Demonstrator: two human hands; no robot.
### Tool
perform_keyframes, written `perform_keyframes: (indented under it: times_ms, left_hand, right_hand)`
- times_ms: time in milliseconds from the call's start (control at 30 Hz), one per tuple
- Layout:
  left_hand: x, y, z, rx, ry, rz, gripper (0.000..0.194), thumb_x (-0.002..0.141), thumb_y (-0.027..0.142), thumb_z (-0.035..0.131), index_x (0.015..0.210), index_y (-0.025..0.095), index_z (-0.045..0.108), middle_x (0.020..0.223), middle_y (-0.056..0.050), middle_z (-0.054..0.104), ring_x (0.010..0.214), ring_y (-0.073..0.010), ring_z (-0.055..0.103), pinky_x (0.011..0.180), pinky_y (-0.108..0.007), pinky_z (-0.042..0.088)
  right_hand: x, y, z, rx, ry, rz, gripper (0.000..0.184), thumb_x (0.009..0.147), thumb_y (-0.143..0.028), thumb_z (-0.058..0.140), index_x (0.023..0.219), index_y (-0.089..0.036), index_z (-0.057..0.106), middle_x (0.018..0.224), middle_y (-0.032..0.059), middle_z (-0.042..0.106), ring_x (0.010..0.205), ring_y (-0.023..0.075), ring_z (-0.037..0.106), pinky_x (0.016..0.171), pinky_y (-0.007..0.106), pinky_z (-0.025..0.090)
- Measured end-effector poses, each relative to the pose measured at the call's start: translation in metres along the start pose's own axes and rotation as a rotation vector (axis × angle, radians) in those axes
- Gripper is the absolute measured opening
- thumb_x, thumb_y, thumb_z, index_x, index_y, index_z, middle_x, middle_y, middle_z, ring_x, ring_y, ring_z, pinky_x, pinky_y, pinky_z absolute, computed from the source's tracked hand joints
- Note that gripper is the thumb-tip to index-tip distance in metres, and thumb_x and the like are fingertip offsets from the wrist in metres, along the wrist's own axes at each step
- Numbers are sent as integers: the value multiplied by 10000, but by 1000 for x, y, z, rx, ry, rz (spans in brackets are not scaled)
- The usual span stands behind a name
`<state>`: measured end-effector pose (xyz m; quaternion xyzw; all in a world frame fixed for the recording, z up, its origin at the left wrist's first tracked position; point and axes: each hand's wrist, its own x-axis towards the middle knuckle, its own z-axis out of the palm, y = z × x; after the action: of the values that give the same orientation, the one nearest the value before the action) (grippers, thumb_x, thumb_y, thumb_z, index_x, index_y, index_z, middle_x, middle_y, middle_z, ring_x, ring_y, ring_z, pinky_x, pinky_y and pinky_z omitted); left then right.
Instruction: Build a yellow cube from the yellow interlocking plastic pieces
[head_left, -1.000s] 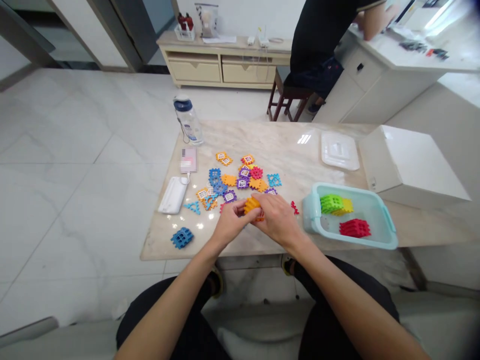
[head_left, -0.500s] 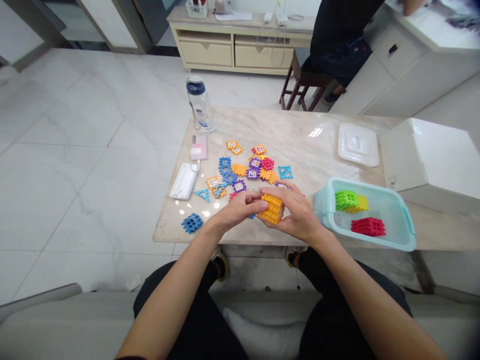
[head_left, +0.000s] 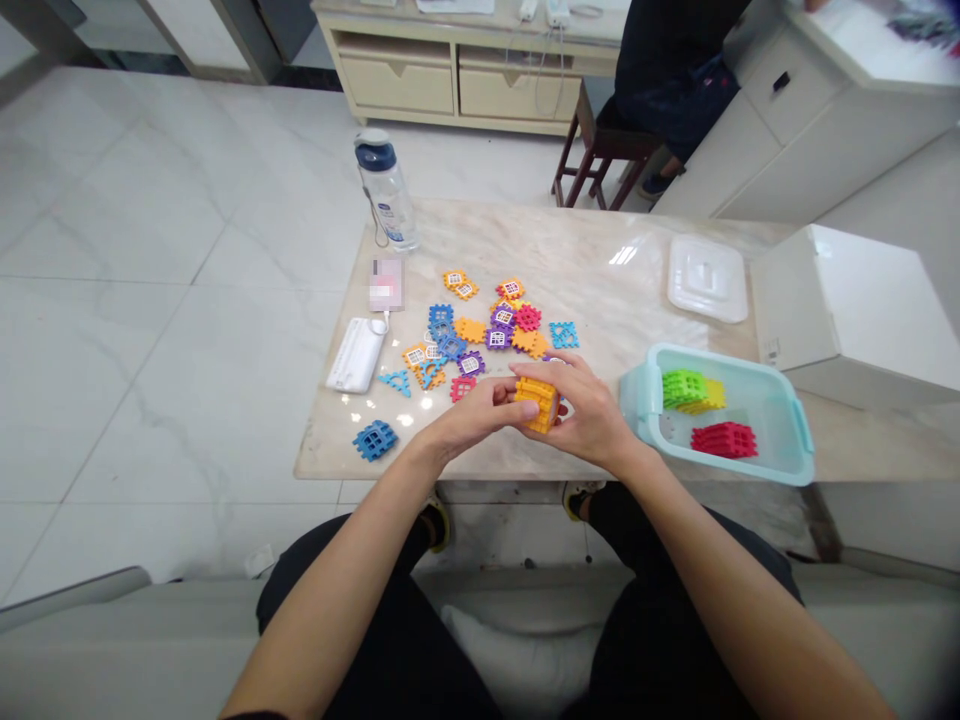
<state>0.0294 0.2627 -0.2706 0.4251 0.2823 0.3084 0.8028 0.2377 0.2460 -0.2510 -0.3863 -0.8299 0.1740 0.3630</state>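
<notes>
Between both hands, above the near part of the table, is a stack of orange interlocking tiles. My left hand grips its left side, the thumb pressed on the front. My right hand wraps round the right side, its fingers over the top. Beyond the hands, loose toothed tiles lie scattered: blue ones, purple ones with white window inserts, an orange one and a red one. A small pile of dark blue tiles sits near the table's left corner.
At right stands a light-blue bin holding green tiles, yellow tiles and red tiles. Behind it are a clear lid and a white box. A water bottle and a white pack line the left edge.
The view has shifted slightly, so everything sits a little further left and higher. Both hands still hold the orange stack, which has turned a little between them.
</notes>
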Motion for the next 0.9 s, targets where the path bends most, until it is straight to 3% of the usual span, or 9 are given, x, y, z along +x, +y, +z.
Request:
perform_keyframes:
  times_ms: [200, 500, 900]
  left_hand:
    - [1, -4, 4, 14, 51, 4, 464, 748, 523, 1029, 950, 148, 845, 932, -71, 818, 887, -217, 749, 863, -312, 583]
    - [4, -3, 5, 43, 109, 3, 431, 803, 528, 982, 1002, 159, 878, 1031, -117, 862, 972, -259, 794, 949, -363, 612]
    - [9, -11, 3, -19, 86, -25, 499, 762, 561, 1011, 982, 138, 862, 970, -93, 832, 897, -224, 761, 867, -319, 592]
  right_hand:
    - [1, 1, 4, 15, 24, -61, 522, 969, -310, 825, 1474, -266, 697, 1379, 102, 838, 1236, 280, 808, 1255, 541, 516]
    - [4, 1, -3, 28, -58, 93, 610, 978, -394, 867, 1538, -283, 652, 1463, 121, 785, 1351, 325, 742, 1181, 533, 568]
    - [3, 5, -1, -77, -45, 56, 449, 978, -424, 848, 1389, -270, 755, 1305, 116, 841, 1228, 333, 767, 1115, 536, 576]
